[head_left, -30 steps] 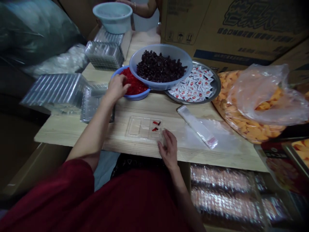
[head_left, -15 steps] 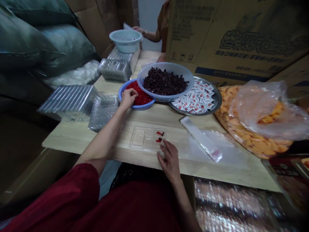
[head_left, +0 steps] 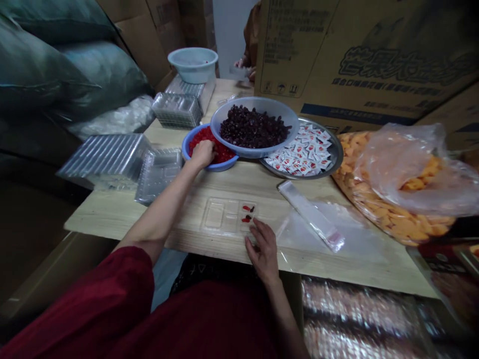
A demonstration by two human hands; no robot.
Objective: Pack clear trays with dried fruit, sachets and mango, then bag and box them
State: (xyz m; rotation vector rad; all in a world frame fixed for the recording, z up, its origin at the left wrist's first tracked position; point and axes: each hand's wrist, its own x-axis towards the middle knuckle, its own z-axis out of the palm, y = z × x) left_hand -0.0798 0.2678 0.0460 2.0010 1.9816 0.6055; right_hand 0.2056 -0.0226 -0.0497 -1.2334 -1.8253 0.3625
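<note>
My left hand (head_left: 204, 153) reaches into the blue bowl (head_left: 216, 168) of small red pieces (head_left: 226, 153). Its fingers curl down among them, closed; what they hold is hidden. On the table in front of me lies a clear plastic tray (head_left: 214, 214) with several compartments. Red and dark pieces (head_left: 247, 219) sit in its right-hand compartments. My right hand (head_left: 263, 249) rests at the tray's right end, fingers apart, with nothing visible in it. Behind the tray, a pale blue bowl (head_left: 254, 152) of dark pieces (head_left: 251, 126) overlaps the red one.
A metal pan (head_left: 339, 162) holds small white packets. Flat clear bags (head_left: 310, 214) and a large bag of orange pieces (head_left: 389, 199) lie right. Stacked clear trays (head_left: 108, 154) stand left, another bowl (head_left: 193, 75) behind. Beside a large carton (head_left: 337, 65), another person's hands (head_left: 241, 65) show.
My left hand has gone lower and slightly right, deeper into the red pieces. My right hand has barely moved. The other person's hand has left the far bowl for the right.
</note>
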